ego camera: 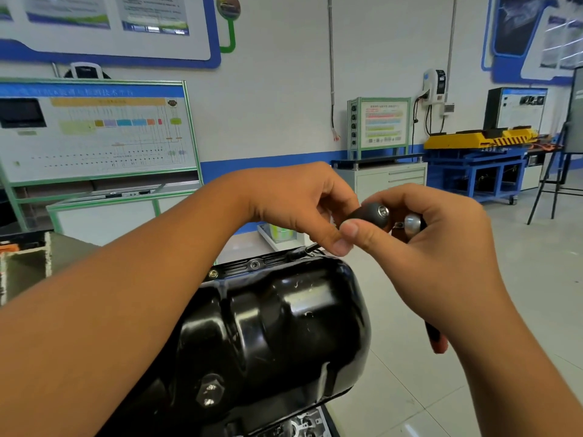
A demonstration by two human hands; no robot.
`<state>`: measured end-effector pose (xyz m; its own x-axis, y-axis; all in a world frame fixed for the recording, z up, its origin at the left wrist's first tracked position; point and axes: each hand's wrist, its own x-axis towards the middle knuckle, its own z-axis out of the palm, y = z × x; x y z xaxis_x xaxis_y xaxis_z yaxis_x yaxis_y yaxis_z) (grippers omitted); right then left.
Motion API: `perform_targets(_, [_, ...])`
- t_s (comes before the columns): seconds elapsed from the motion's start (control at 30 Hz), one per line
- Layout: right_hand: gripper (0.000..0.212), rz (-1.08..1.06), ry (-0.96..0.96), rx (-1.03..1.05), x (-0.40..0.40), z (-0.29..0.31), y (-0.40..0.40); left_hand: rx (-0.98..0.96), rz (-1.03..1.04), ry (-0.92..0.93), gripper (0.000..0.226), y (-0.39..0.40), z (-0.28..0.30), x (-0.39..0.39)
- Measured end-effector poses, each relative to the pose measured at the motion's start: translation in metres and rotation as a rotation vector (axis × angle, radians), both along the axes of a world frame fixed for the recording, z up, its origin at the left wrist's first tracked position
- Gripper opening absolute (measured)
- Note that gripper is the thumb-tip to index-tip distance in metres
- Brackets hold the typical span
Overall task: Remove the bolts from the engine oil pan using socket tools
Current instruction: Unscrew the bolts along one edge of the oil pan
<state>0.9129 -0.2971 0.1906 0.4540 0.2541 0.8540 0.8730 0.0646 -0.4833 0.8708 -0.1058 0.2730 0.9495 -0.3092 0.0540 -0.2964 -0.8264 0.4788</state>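
Holding: both hands meet above the far end of a glossy black oil pan (271,326), just apart from it.
Left hand (293,203): fingers curled, fingertips pinching a dark socket (370,214) whose open silver end faces the camera.
Right hand (441,247): wrapped round a ratchet (412,223), thumb against the left fingertips; the tool's black-and-red handle (437,337) juts out below the wrist.
Oil pan: centre, near, with a large drain plug (209,391) on its near face.
Flange bolts (255,264): two visible along the pan's far-left rim.
Background: training boards (94,130) left, a blue worktop (473,162) far right.
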Motion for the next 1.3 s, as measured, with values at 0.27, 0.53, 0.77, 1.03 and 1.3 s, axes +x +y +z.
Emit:
perform_targets(0.27, [0.022,0.075,0.035,0.014,-0.007,0.003,0.0,0.038,0.033,-0.011,0.035,0.001,-0.001,-0.001])
perform_targets(0.53, [0.027,-0.09,0.105,0.08,-0.001,0.0,0.0,0.012,-0.002,-0.011,0.017,0.003,-0.002,0.004])
perform_targets(0.77, [0.023,0.056,0.105,-0.002,0.001,0.004,-0.006,0.001,0.008,-0.028,0.02,0.004,0.001,0.0])
perform_targets(1.03, [0.035,0.075,0.054,-0.025,0.0,0.006,-0.007,0.037,0.031,0.058,0.02,0.004,0.002,0.0])
perform_targets(1.3, [0.022,-0.021,0.114,0.017,-0.002,0.0,0.001,0.056,0.05,-0.024,0.028,0.004,0.001,0.001])
